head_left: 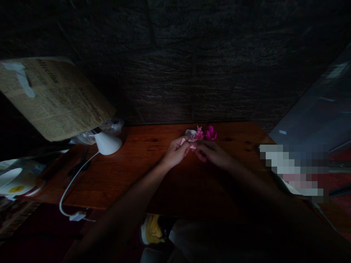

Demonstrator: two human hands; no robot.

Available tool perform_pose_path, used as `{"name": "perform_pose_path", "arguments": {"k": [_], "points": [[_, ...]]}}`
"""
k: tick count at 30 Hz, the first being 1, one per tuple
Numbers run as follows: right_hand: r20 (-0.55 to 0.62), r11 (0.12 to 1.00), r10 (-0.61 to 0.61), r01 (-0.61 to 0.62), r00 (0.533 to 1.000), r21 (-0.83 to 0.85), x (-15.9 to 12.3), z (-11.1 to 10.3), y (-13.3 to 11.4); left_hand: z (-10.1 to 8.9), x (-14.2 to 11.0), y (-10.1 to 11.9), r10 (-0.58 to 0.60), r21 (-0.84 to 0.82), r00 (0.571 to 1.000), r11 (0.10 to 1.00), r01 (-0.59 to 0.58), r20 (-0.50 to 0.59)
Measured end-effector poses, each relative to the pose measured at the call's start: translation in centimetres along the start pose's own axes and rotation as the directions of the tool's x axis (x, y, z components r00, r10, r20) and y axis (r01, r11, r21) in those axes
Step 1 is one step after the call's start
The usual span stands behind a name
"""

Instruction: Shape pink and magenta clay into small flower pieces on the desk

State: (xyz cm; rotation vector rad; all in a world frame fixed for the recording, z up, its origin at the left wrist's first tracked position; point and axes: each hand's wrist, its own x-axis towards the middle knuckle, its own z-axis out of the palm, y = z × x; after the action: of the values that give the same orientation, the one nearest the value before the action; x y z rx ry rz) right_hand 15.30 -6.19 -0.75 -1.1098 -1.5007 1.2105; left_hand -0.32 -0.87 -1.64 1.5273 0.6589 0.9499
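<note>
Over the wooden table (131, 160), my left hand (177, 151) and my right hand (210, 151) meet with fingers closed in a pinch. Between their fingertips is a small pale pink petal-like piece (192, 147), and both hands grip it. Just beyond the fingers lie a pink flower-like piece (199, 134), a bright magenta artificial flower (211, 133) and a whitish crumpled piece (190, 133). The fingers partly cover the pale pink piece, and the dim light hides its finer detail.
A lamp with a newsprint shade (63, 95) and white base (108, 142) stands at the left, its white cord (67, 190) hanging over the front edge. Dark scissors (79, 166) and a white cup (12, 180) lie farther left. A dark brick wall (175, 73) rises behind.
</note>
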Motion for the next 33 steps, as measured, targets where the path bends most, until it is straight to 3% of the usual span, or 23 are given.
{"name": "perform_pose_path", "arguments": {"k": [3,5,10,14,17,21,26,29,33], "points": [[0.044,0.975,0.057,-0.065,0.997,0.213,0.07,0.24,0.14,0.10,-0.15,0.27,0.010,0.011,1.000,1.000,-0.011,0.021],[0.035,0.967,0.050,-0.057,0.998,0.250,0.12,0.24,0.15,0.20,-0.16,0.41,-0.018,-0.055,0.998,0.998,0.022,0.063],[-0.079,0.991,-0.056,0.065,0.995,0.114,0.14,-0.08,0.07,0.13,0.29,0.67,-0.165,-0.330,0.977,0.922,0.202,0.138],[-0.033,0.994,-0.110,0.111,0.993,0.018,0.00,-0.19,0.04,-0.19,0.54,0.88,-0.303,-0.450,0.918,0.803,0.391,0.255],[-0.018,0.986,-0.157,0.156,0.987,-0.066,-0.13,-0.21,-0.04,-0.14,0.39,0.88,-0.327,-0.443,0.903,0.790,0.423,0.278],[-0.024,0.962,-0.232,0.225,0.972,-0.156,-0.11,-0.34,-0.10,0.14,0.14,0.63,-0.279,-0.326,0.922,0.874,0.360,0.269],[0.017,0.936,-0.280,0.277,0.960,-0.218,-0.07,-0.56,-0.09,-0.15,0.03,0.07,-0.124,-0.098,0.964,0.984,0.150,0.237],[0.047,0.943,-0.256,0.260,0.966,-0.210,-0.18,-0.67,0.02,-0.30,-0.16,0.21,-0.062,0.026,0.978,0.998,0.058,0.197],[0.071,0.972,-0.164,0.174,0.984,-0.161,-0.28,-0.65,0.32,-0.17,-0.41,0.83,-0.049,0.078,0.988,0.996,0.038,0.148]]}}
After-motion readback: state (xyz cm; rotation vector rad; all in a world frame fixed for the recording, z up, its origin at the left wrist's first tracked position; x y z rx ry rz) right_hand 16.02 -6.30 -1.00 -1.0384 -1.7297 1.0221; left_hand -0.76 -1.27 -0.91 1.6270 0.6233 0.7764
